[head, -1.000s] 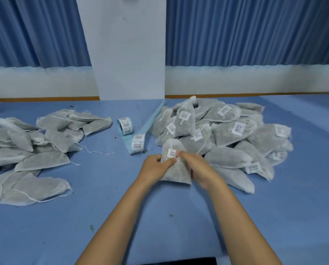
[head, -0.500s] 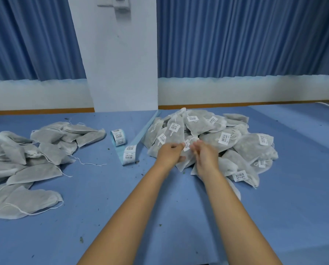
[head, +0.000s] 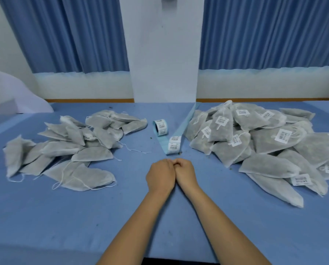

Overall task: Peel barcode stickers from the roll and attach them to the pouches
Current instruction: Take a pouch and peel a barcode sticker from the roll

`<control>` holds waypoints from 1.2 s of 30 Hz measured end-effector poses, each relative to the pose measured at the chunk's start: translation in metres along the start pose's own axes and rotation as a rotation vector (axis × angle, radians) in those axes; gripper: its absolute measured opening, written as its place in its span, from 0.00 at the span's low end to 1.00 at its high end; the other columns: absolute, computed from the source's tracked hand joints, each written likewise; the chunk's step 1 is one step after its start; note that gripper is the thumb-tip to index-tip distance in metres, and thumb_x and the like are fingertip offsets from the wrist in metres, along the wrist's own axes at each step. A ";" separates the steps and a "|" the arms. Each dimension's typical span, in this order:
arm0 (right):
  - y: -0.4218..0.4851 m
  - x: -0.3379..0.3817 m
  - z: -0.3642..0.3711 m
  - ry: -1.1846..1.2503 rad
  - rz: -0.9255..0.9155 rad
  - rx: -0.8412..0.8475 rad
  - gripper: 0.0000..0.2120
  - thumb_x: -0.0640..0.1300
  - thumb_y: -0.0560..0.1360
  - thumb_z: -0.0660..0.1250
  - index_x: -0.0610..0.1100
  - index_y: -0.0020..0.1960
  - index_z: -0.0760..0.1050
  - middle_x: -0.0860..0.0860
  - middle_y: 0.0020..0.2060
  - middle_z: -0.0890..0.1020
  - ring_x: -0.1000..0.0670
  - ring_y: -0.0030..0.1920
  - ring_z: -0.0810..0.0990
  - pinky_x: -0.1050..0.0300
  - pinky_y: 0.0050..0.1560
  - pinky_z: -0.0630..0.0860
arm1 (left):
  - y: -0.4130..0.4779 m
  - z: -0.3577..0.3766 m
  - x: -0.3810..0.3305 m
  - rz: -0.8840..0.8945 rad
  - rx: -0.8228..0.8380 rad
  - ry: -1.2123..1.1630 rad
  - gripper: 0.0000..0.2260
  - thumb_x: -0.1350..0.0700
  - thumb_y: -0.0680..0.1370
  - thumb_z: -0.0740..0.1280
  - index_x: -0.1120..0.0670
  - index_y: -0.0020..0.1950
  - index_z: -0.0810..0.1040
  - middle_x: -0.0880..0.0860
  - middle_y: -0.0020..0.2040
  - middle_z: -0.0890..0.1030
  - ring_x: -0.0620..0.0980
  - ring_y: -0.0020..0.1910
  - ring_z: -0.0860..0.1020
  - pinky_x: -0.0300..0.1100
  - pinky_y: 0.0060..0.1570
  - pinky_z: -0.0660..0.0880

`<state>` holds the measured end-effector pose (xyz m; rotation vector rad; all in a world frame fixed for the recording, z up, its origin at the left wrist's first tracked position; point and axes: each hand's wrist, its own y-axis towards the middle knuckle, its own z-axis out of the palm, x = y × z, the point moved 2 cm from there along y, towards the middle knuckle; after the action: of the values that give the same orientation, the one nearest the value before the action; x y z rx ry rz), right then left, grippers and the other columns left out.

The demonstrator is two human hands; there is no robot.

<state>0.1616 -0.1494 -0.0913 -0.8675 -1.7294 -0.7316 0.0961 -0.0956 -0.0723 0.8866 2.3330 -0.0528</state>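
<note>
On my monitor the left hand (head: 160,175) and the right hand (head: 186,173) rest side by side on the blue cloth-covered bench (head: 64,217), knuckles touching. The fingers (head: 167,162) of both are curled in tight, and I see no pouch or sticker in them. The small roll of white barcode stickers on pale blue backing paper (head: 160,127) stands beyond the hands and slightly to the left, well apart from the fingers. Its loose pale blue backing strip (head: 186,121) runs forward, folds near the hands and runs away again toward the back wall; two stickers (head: 174,145) sit at the fold, which is the nearest task item to the fingers (near, not touching). To my left lies a heap of grey-white non-woven drawstring pouches without labels (head: 64,146). To my right is a taller heap of the same pouches carrying white barcode labels (head: 255,142). Both heaps are clear of the hands. Pleated blue curtains (head: 73,35) and a white pillar (head: 163,54) stand behind the bench.
</note>
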 end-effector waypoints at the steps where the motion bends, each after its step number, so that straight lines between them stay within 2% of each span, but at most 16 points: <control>1: 0.000 0.000 0.010 -0.121 0.000 0.010 0.14 0.34 0.69 0.60 0.50 0.32 0.76 0.52 0.35 0.83 0.52 0.40 0.80 0.58 0.43 0.74 | 0.003 -0.009 0.013 -0.021 -0.052 0.156 0.13 0.56 0.81 0.54 0.56 0.55 0.78 0.56 0.57 0.79 0.56 0.60 0.73 0.46 0.49 0.69; 3: -0.002 0.002 0.024 -0.314 0.003 0.018 0.12 0.37 0.68 0.58 0.50 0.35 0.78 0.55 0.35 0.83 0.53 0.40 0.80 0.58 0.42 0.74 | 0.009 -0.030 0.040 -0.107 -0.099 0.452 0.12 0.58 0.79 0.57 0.54 0.61 0.73 0.55 0.63 0.73 0.56 0.66 0.67 0.46 0.56 0.68; 6: -0.004 0.006 0.037 -0.495 -0.051 0.025 0.12 0.39 0.71 0.58 0.48 0.40 0.79 0.53 0.38 0.83 0.50 0.39 0.79 0.55 0.39 0.74 | 0.015 -0.053 0.080 -0.328 -0.014 0.690 0.16 0.58 0.77 0.62 0.51 0.65 0.68 0.56 0.68 0.66 0.59 0.70 0.60 0.52 0.61 0.68; 8: -0.005 0.008 0.044 -0.559 -0.078 0.021 0.13 0.38 0.72 0.57 0.47 0.41 0.79 0.52 0.38 0.82 0.49 0.38 0.78 0.56 0.37 0.73 | 0.016 -0.058 0.096 -0.388 0.047 0.735 0.17 0.59 0.78 0.62 0.52 0.66 0.69 0.56 0.67 0.67 0.60 0.68 0.63 0.51 0.60 0.70; 10: -0.006 0.010 0.050 -0.573 -0.096 0.044 0.13 0.38 0.73 0.57 0.46 0.42 0.79 0.53 0.37 0.81 0.49 0.39 0.78 0.57 0.36 0.72 | 0.018 -0.061 0.101 -0.335 0.011 0.740 0.15 0.61 0.79 0.61 0.53 0.65 0.72 0.55 0.63 0.72 0.57 0.64 0.69 0.46 0.54 0.71; 13: -0.011 0.016 0.062 -0.429 -0.134 0.145 0.10 0.40 0.75 0.59 0.46 0.46 0.80 0.56 0.36 0.80 0.51 0.41 0.77 0.58 0.40 0.71 | 0.021 -0.065 0.093 -0.171 -0.102 0.538 0.13 0.64 0.79 0.59 0.55 0.61 0.74 0.55 0.57 0.78 0.55 0.59 0.74 0.43 0.48 0.72; 15: -0.013 0.025 0.067 -0.156 -0.088 0.224 0.09 0.43 0.77 0.61 0.44 0.52 0.79 0.51 0.43 0.82 0.51 0.46 0.78 0.58 0.50 0.73 | 0.018 -0.064 0.078 -0.026 -0.173 0.285 0.10 0.62 0.78 0.61 0.56 0.57 0.76 0.56 0.53 0.80 0.56 0.55 0.76 0.46 0.45 0.70; 16: -0.013 0.029 0.068 -0.004 -0.043 0.259 0.09 0.45 0.78 0.61 0.43 0.52 0.78 0.50 0.43 0.81 0.50 0.45 0.78 0.56 0.51 0.74 | 0.016 -0.062 0.070 0.056 -0.199 0.164 0.09 0.62 0.77 0.62 0.57 0.55 0.78 0.57 0.50 0.81 0.57 0.54 0.76 0.47 0.46 0.70; 19: -0.008 0.036 0.054 0.279 0.025 0.270 0.08 0.44 0.78 0.63 0.41 0.44 0.78 0.49 0.35 0.79 0.51 0.37 0.76 0.59 0.41 0.74 | 0.012 -0.054 0.049 0.205 -0.245 -0.087 0.08 0.63 0.76 0.64 0.59 0.52 0.81 0.57 0.47 0.82 0.57 0.51 0.75 0.49 0.50 0.70; 21: -0.001 0.036 0.036 0.472 0.076 0.268 0.07 0.39 0.77 0.65 0.36 0.48 0.79 0.45 0.37 0.81 0.51 0.38 0.79 0.61 0.42 0.77 | 0.014 -0.049 0.041 0.247 -0.287 -0.142 0.07 0.61 0.76 0.66 0.59 0.52 0.81 0.57 0.47 0.82 0.57 0.51 0.75 0.47 0.52 0.69; 24: 0.011 0.031 0.013 0.736 0.163 0.327 0.08 0.34 0.76 0.64 0.31 0.52 0.77 0.43 0.39 0.83 0.50 0.40 0.83 0.57 0.48 0.80 | 0.023 -0.039 0.028 0.296 -0.296 -0.152 0.08 0.59 0.77 0.66 0.58 0.55 0.80 0.57 0.49 0.81 0.57 0.50 0.76 0.47 0.53 0.69; 27: 0.024 0.027 -0.003 0.859 0.208 0.353 0.07 0.32 0.75 0.64 0.32 0.52 0.77 0.44 0.39 0.82 0.51 0.39 0.81 0.61 0.46 0.80 | 0.031 -0.026 0.014 0.362 -0.197 -0.255 0.12 0.54 0.81 0.58 0.59 0.54 0.78 0.57 0.48 0.80 0.57 0.48 0.76 0.52 0.51 0.72; 30: 0.034 0.021 -0.015 0.833 0.212 0.356 0.11 0.29 0.73 0.65 0.31 0.56 0.76 0.44 0.40 0.80 0.52 0.39 0.77 0.66 0.43 0.78 | 0.032 -0.011 0.008 0.398 -0.146 -0.385 0.15 0.54 0.84 0.52 0.56 0.53 0.78 0.54 0.48 0.79 0.53 0.48 0.77 0.49 0.50 0.72; 33: 0.038 0.007 -0.019 0.743 0.179 0.331 0.07 0.29 0.73 0.65 0.35 0.47 0.80 0.47 0.36 0.82 0.54 0.37 0.78 0.66 0.43 0.78 | 0.034 0.001 0.010 0.413 -0.117 -0.415 0.12 0.58 0.83 0.56 0.57 0.51 0.78 0.53 0.47 0.77 0.48 0.46 0.75 0.41 0.48 0.71; 34: 0.037 0.003 -0.019 0.661 0.132 0.299 0.07 0.29 0.73 0.65 0.37 0.44 0.81 0.49 0.35 0.83 0.54 0.36 0.78 0.66 0.43 0.77 | 0.036 0.002 0.012 0.420 -0.120 -0.405 0.10 0.59 0.83 0.58 0.59 0.51 0.79 0.54 0.47 0.77 0.47 0.45 0.75 0.39 0.48 0.70; 36: 0.039 0.002 -0.025 0.322 -0.044 0.194 0.07 0.32 0.74 0.67 0.41 0.43 0.81 0.52 0.36 0.83 0.56 0.37 0.79 0.68 0.44 0.75 | 0.040 0.001 0.015 0.439 -0.120 -0.372 0.07 0.60 0.81 0.62 0.59 0.51 0.79 0.54 0.47 0.77 0.45 0.44 0.74 0.34 0.46 0.69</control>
<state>0.2068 -0.1475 -0.0795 -0.5469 -1.5053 -0.6784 0.1130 -0.0563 -0.0746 1.1943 1.7454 0.0974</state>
